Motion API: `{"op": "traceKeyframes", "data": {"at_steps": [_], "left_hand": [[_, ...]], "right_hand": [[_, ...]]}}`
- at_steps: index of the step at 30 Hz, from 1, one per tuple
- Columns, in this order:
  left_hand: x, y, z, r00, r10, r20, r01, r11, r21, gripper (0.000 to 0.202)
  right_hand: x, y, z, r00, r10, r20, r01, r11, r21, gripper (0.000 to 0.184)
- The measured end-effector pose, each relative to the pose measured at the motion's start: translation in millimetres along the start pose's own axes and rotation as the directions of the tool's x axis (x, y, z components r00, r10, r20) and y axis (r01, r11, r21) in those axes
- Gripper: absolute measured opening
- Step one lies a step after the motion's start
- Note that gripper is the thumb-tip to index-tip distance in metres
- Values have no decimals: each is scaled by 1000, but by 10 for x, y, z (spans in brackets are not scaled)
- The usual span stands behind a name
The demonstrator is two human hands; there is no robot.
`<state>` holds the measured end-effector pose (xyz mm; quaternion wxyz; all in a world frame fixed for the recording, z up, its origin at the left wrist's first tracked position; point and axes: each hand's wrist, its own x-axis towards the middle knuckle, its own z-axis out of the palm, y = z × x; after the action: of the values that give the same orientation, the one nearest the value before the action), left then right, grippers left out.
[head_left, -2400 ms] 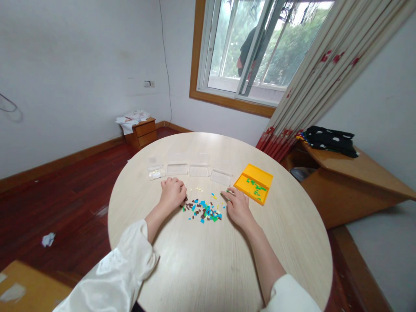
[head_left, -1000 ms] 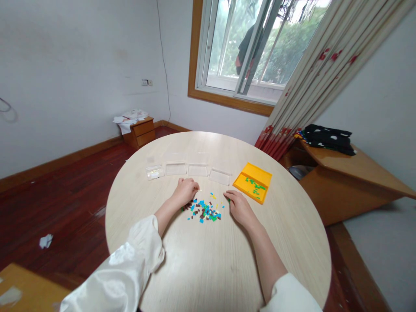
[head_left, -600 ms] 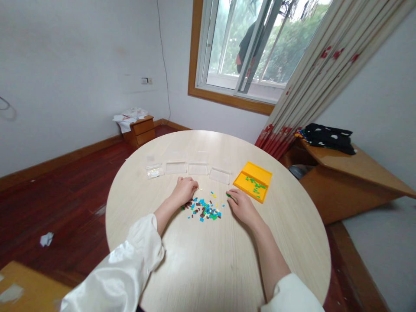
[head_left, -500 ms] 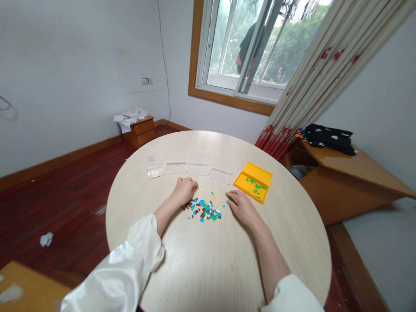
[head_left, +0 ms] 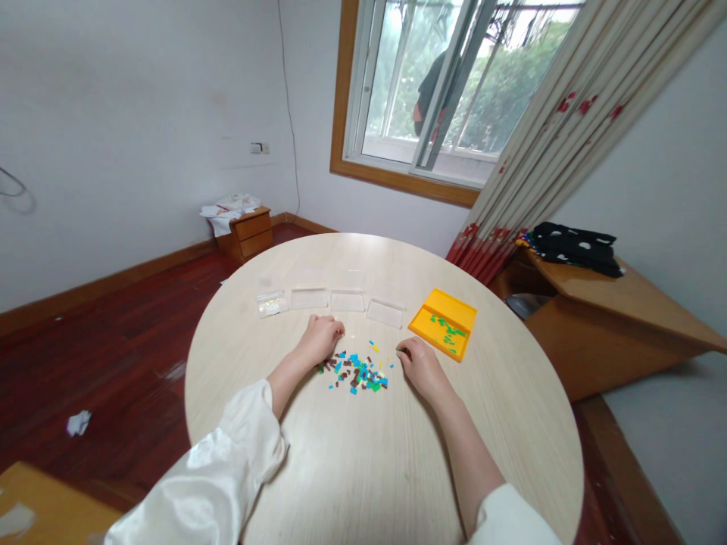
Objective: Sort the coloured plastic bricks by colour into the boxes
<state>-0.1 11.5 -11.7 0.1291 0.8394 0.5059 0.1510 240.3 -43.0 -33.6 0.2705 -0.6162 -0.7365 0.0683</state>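
1 round table (head_left: 369,469); red wood floor (head_left: 113,333); window (head_left: 443,83).

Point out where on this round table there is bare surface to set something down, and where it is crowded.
Bare: the near half of the table between the forearms, the left edge beyond the left hand, and the far side behind the clear trays. Crowded: the pile of small coloured pieces between the left hand and right hand, up to the yellow tray.

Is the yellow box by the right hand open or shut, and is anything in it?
Open: the yellow box has no lid on, and small green pieces lie loose inside it on the round table.
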Motion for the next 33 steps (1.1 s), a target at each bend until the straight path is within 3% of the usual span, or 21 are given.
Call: {"op": "traceKeyframes", "data": {"at_steps": [7,11,13,16,18,21,26,33], "left_hand": [[-4,-46,39,998,4,-60,-6,999,-33,20],[-18,-201,-76,979,-75,-190,60,995,-83,17],[-33,-344,-175,935,-198,-294,169,978,-122,18],[-67,-591,-320,835,-354,-421,321,935,-148,19],[-91,-735,-389,776,-442,-450,413,895,-166,20],[-119,-882,-438,723,-505,-471,489,856,-168,21],[-131,-962,-437,663,-570,-485,553,810,-197,23],[-128,-939,-429,670,-534,-516,505,837,-210,28]], "right_hand": [[-22,-45,-12,998,39,44,-36,997,-67,13],[-25,-78,-7,994,78,75,-69,991,-116,14],[-25,-100,-8,989,112,92,-98,984,-147,14],[-25,-124,-7,984,135,112,-113,976,-185,17],[-27,-128,-1,985,133,112,-108,973,-202,19],[-30,-119,14,985,138,106,-114,971,-210,21],[-35,-94,39,986,140,95,-118,971,-206,24],[-39,-102,68,991,116,71,-98,971,-218,28]]}}
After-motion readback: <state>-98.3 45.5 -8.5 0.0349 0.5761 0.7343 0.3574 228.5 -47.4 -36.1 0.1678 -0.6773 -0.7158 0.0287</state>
